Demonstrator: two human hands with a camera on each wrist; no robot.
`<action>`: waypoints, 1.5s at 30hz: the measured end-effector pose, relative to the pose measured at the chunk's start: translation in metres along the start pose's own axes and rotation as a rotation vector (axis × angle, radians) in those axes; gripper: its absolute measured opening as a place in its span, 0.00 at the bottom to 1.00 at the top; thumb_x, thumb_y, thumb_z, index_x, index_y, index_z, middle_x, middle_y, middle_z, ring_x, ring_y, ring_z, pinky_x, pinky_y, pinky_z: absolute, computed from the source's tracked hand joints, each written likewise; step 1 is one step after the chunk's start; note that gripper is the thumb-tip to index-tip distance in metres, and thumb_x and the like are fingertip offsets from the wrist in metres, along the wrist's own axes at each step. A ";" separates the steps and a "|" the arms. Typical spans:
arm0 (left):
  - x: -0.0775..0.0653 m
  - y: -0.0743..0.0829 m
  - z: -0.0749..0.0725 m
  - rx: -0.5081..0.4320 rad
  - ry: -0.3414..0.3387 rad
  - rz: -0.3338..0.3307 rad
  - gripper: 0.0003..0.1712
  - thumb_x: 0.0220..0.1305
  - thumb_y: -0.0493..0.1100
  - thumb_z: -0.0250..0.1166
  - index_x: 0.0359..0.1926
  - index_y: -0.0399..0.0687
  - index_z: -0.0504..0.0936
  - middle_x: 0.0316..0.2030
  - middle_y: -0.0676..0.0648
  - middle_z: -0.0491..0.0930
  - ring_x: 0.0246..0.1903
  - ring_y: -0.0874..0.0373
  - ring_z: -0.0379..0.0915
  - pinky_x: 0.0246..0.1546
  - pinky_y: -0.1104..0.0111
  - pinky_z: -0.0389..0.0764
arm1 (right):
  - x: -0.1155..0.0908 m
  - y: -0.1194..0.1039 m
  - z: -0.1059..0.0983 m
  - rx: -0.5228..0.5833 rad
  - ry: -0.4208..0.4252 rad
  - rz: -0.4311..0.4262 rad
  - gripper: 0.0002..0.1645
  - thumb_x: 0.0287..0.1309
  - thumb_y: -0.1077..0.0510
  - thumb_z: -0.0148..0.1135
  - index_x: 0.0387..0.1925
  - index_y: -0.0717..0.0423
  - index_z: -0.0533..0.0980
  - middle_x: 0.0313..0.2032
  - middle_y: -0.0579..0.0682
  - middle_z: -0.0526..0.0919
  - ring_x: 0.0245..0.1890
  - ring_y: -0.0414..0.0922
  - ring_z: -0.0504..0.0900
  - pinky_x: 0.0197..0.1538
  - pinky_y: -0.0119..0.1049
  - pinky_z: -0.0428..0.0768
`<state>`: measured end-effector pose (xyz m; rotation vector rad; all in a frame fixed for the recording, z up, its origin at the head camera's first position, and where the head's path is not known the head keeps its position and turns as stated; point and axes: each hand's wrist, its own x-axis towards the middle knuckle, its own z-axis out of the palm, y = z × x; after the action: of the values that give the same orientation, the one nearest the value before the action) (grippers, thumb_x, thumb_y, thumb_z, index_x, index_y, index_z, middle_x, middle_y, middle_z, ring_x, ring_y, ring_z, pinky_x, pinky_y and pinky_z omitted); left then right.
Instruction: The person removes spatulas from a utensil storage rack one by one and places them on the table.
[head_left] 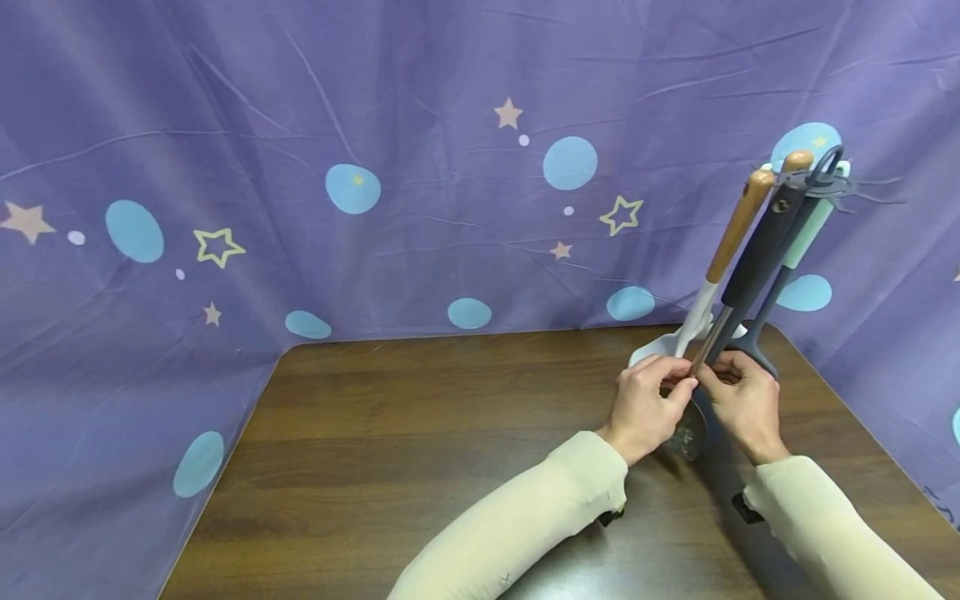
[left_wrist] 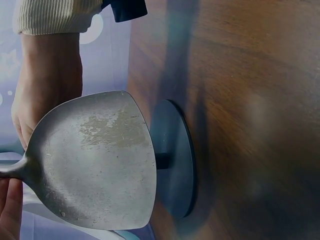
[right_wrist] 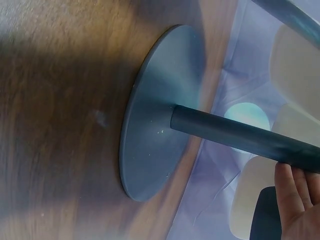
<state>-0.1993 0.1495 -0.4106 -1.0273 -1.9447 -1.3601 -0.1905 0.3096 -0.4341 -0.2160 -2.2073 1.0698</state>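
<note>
In the head view my left hand (head_left: 645, 408) pinches the thin metal shaft of a black-handled wok spatula (head_left: 761, 246) at the right of the table. Its broad, scuffed steel blade (left_wrist: 100, 165) fills much of the left wrist view, with fingertips (left_wrist: 10, 210) at its neck. My right hand (head_left: 746, 404) is just beside the left one, its fingers curled at the dark pole (right_wrist: 240, 137) of a utensil stand. The stand's round base (right_wrist: 160, 120) is on the wood. The right thumb is hidden in the right wrist view.
A ring of hooks (head_left: 817, 185) tops the stand. Around the pole hang white utensils with wooden handles (head_left: 738, 225) and a grey utensil with a mint handle (head_left: 810, 233). The wooden table (head_left: 420, 433) ends at a purple patterned curtain (head_left: 420, 167) behind and beside it.
</note>
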 end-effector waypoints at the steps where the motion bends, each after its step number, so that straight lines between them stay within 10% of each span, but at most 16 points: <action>1: 0.000 0.000 -0.001 -0.006 0.000 -0.002 0.06 0.56 0.33 0.68 0.37 0.41 0.83 0.32 0.50 0.82 0.32 0.71 0.77 0.38 0.89 0.72 | 0.000 0.000 0.000 0.000 -0.001 0.000 0.06 0.52 0.64 0.65 0.32 0.63 0.79 0.28 0.49 0.83 0.26 0.22 0.76 0.30 0.14 0.73; 45: -0.010 -0.002 -0.031 0.046 0.032 0.047 0.06 0.56 0.34 0.68 0.37 0.41 0.83 0.30 0.51 0.81 0.31 0.70 0.77 0.38 0.89 0.72 | -0.013 -0.020 0.015 0.002 -0.039 0.004 0.06 0.53 0.61 0.67 0.33 0.60 0.80 0.30 0.48 0.84 0.27 0.21 0.76 0.30 0.14 0.72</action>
<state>-0.1953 0.1172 -0.4096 -1.0171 -1.9071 -1.2929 -0.1875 0.2816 -0.4320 -0.2008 -2.2410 1.0870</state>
